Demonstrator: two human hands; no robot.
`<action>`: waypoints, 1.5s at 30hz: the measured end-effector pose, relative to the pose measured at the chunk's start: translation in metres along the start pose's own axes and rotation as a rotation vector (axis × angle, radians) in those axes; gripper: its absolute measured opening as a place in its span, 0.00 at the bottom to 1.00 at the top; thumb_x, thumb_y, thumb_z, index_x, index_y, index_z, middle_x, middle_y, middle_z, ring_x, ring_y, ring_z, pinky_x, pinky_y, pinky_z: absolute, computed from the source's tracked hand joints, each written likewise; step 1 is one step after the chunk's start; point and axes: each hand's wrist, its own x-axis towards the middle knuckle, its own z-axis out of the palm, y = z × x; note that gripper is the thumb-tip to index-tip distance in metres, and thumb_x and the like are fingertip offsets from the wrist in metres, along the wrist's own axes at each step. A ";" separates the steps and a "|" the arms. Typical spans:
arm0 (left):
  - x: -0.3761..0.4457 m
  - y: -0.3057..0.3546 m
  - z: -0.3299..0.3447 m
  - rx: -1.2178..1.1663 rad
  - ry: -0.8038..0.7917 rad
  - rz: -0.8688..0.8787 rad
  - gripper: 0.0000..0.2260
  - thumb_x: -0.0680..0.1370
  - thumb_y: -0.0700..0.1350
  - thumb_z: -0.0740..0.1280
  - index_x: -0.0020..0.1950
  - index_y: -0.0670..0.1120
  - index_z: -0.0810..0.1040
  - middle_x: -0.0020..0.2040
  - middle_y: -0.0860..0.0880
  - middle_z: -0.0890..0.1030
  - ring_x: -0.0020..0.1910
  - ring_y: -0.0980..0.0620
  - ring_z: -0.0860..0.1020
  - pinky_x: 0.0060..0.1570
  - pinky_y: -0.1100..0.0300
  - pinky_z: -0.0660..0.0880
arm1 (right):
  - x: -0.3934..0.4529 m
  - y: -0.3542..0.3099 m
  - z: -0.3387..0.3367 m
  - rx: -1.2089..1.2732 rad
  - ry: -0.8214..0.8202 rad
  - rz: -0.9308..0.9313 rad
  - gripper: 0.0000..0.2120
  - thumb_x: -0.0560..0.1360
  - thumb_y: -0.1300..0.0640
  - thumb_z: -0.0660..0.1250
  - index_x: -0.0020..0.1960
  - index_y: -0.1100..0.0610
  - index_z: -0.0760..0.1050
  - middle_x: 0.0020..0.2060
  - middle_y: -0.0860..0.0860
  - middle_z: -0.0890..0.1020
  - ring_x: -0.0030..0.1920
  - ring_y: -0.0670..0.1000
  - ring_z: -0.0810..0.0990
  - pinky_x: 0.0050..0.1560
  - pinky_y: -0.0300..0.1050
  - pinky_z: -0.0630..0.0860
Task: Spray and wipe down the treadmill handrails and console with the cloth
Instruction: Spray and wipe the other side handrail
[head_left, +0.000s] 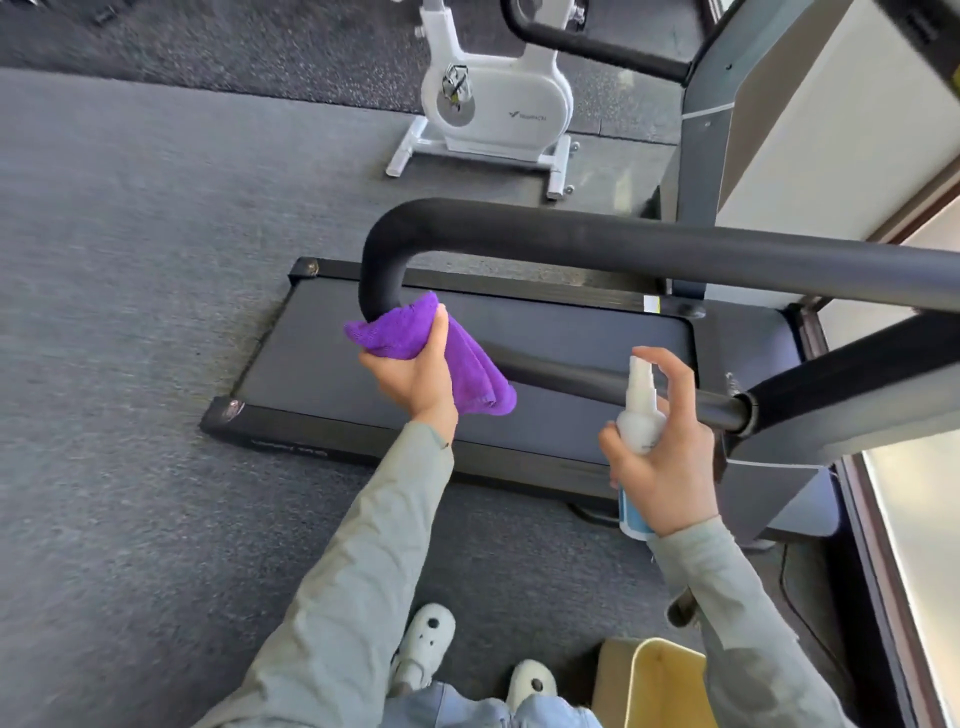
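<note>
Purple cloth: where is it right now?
In the head view, the purple cloth sits centre frame, gripped by the left hand against the curved end of the black handrail, left of the spray bottle.

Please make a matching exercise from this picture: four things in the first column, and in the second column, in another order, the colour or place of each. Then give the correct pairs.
Column 1
1. cloth
2. spray bottle
3. exercise bike
4. handrail

Column 2
A. white, stands on the floor beyond the treadmill
B. black, padded, curves down at its end
C. purple, gripped by the left hand against the rail's curved end
D. white, held by the right hand, with a finger over the nozzle

Pairs: 1-C, 2-D, 3-A, 4-B
</note>
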 end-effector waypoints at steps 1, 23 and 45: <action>0.006 0.003 -0.007 0.081 -0.020 0.081 0.33 0.62 0.53 0.82 0.61 0.50 0.70 0.50 0.59 0.78 0.46 0.64 0.79 0.55 0.64 0.75 | 0.000 -0.002 0.003 0.001 0.008 -0.002 0.33 0.68 0.71 0.66 0.64 0.43 0.64 0.36 0.53 0.76 0.29 0.64 0.76 0.33 0.62 0.78; 0.056 0.124 -0.018 0.433 -0.750 0.961 0.39 0.57 0.66 0.76 0.60 0.43 0.76 0.50 0.60 0.77 0.50 0.52 0.79 0.52 0.60 0.73 | 0.008 -0.050 0.052 0.022 0.115 -0.011 0.32 0.68 0.70 0.66 0.65 0.45 0.65 0.29 0.60 0.74 0.27 0.62 0.73 0.34 0.59 0.78; -0.106 0.142 0.079 1.105 -0.760 1.494 0.25 0.80 0.66 0.50 0.53 0.47 0.76 0.48 0.45 0.82 0.49 0.40 0.79 0.41 0.51 0.66 | -0.009 -0.023 -0.056 0.017 0.307 0.002 0.33 0.68 0.72 0.66 0.64 0.42 0.65 0.34 0.59 0.76 0.28 0.64 0.74 0.35 0.61 0.78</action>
